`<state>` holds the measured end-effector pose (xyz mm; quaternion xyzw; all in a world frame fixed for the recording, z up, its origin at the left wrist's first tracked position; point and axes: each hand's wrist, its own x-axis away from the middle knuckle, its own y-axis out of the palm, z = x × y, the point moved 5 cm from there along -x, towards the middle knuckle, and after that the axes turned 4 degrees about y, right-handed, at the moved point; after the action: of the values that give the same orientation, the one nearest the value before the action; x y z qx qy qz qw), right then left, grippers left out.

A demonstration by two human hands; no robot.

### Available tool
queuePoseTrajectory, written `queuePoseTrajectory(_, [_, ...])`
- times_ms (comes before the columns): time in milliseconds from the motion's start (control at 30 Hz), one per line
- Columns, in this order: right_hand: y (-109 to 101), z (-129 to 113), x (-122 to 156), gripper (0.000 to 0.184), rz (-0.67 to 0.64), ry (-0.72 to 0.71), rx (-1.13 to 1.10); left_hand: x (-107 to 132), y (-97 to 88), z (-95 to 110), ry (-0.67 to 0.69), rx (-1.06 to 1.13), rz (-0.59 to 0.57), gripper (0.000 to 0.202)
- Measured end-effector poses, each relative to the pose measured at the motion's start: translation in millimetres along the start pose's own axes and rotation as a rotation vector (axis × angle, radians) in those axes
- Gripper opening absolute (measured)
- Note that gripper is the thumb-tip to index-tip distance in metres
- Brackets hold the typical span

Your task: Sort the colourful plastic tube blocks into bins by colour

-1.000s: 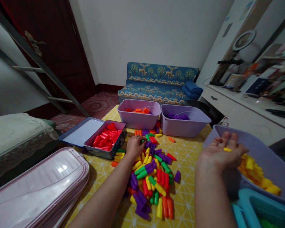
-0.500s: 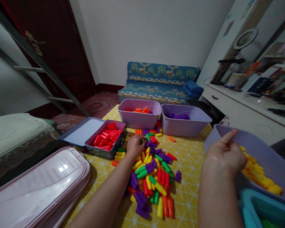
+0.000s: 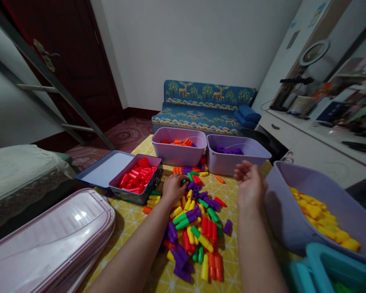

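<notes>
A heap of small plastic pieces (image 3: 190, 219) in red, orange, yellow, green and purple lies on the table; many look like tubes with one narrowed end. My left hand (image 3: 173, 189) rests at the back left of the heap, its fingers curled around a green plastic piece (image 3: 184, 181) that shows only in part. To the right of the heap, above the cloth, my right hand (image 3: 250, 185) is raised with loosely bent fingers apart and nothing visible in it. Beside it stands a purple bin (image 3: 280, 203) with yellow pieces (image 3: 321, 215).
Two purple bins stand at the back, one with orange pieces (image 3: 183, 142), one with purple pieces (image 3: 229, 150). A hinged tin (image 3: 151, 185) holds red pieces. Pink lids (image 3: 55, 240) lie front left, a teal bin (image 3: 314, 260) front right. Yellow cloth (image 3: 232, 260) covers the table.
My right hand has moved left from over the bin of yellow pieces to above the cloth beside the heap. My left hand has stayed in place.
</notes>
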<state>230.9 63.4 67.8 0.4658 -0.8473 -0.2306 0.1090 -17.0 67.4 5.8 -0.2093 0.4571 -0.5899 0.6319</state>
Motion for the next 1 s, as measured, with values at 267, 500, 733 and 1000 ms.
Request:
queuePoseTrajectory(267, [25.8, 102.9, 25.1, 0.038, -0.584, 0.0, 0.813, 1.6, 4.4, 11.1, 0.112, 0.175, -0.121, 0.038])
queuePoseTrajectory(500, [28.8, 105.4, 29.7, 0.034, -0.708, 0.038, 0.762, 1.6, 4.1, 15.7, 0.199, 0.187, -0.118, 0.055])
queuePoseTrajectory(733, [38.3, 96.7, 38.1, 0.036, -0.64, 0.101, 0.495, -1.6, 7.5, 11.3, 0.196, 0.347, -0.012, 0.036])
queuePoseTrajectory(1000, [16.7, 102.2, 20.0, 0.033, -0.459, 0.218, 0.346, -2.0, -0.6, -5.2, -0.091, 0.528, 0.216, 0.028])
